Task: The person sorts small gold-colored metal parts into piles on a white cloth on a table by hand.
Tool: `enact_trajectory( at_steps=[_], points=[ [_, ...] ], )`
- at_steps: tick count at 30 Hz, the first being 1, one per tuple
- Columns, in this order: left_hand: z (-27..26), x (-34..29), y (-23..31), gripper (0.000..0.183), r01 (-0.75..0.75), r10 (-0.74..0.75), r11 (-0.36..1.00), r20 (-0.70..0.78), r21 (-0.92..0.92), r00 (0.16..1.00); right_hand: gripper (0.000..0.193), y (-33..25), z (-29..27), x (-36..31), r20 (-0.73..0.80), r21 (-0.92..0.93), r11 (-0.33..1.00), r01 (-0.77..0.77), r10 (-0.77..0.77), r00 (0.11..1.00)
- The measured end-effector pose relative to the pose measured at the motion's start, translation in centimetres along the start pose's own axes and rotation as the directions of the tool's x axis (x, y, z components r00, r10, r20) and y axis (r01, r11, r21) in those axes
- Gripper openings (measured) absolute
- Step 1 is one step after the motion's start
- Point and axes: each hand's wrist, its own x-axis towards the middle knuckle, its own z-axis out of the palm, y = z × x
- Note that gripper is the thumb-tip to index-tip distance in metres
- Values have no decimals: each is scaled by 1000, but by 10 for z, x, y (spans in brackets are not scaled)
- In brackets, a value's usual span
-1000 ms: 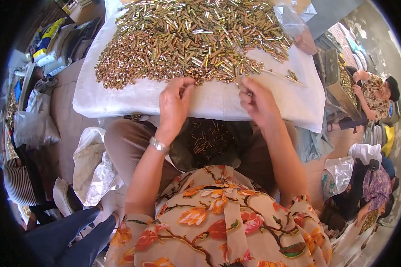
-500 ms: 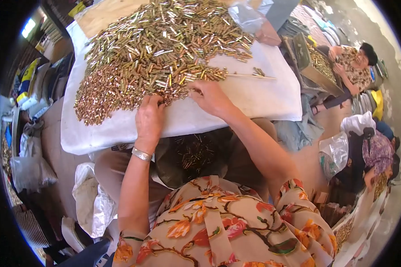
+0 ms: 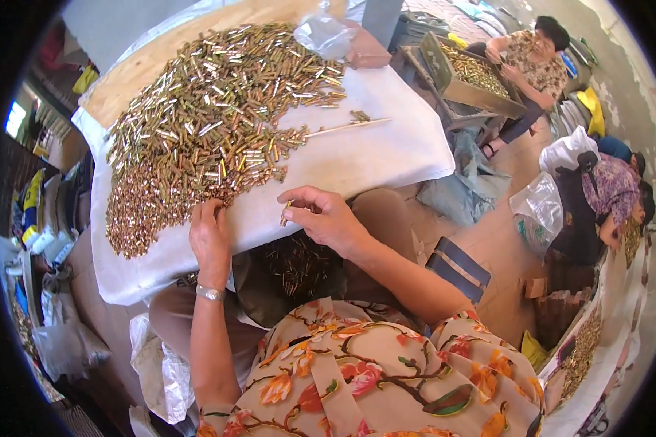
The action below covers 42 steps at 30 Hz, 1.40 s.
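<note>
A heap of brass-coloured metal tubes [image 3: 219, 95] spreads over the white-covered table [image 3: 386, 149]. Smaller coppery metal pieces [image 3: 135, 218] make up its near left part. My right hand [image 3: 329, 220] is by the table's front edge, thumb and fingers pinching a small brass-coloured metal tube [image 3: 285, 213] upright. At the near edge of the heap is my left hand [image 3: 211, 244], its fingers drawn together against the coppery pieces; whatever they hold is too small to make out. Between my knees, below the table edge, a dark container [image 3: 251, 291] has loose metal pieces inside.
A thin stick [image 3: 350, 127] lies right of the heap. Beyond are a clear plastic bag [image 3: 324, 36] and a reddish block [image 3: 366, 47]. At the right, one person sits by a wooden box [image 3: 481, 95] of metal pieces; another bends beside a white bag [image 3: 568, 151].
My right hand has come away from the heap toward me and now shows a metal tube in its fingers. My left hand stays at the heap's edge. The whole view has shifted.
</note>
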Motion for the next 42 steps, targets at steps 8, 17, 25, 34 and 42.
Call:
enact_trajectory(
  at_steps=[8,17,25,34,42],
  points=[
    [-20,-30,54,16,547,-359,277,444,-790,821,18,-3,4,-15,-62,-72,991,109,-113,992],
    [-36,-37,98,21,503,-206,-33,498,-864,842,15,-19,12,-41,-86,-163,965,207,-223,971],
    [-41,-45,94,21,437,-211,-30,433,-899,876,16,-19,22,-43,-76,-163,958,235,-249,965],
    [-45,-43,83,20,398,-126,273,377,-876,918,14,-16,12,-39,27,-364,880,305,-317,948],
    [-34,-38,63,22,644,299,-295,572,-705,764,14,-20,19,-51,177,60,998,-12,1,984]
  ],
)
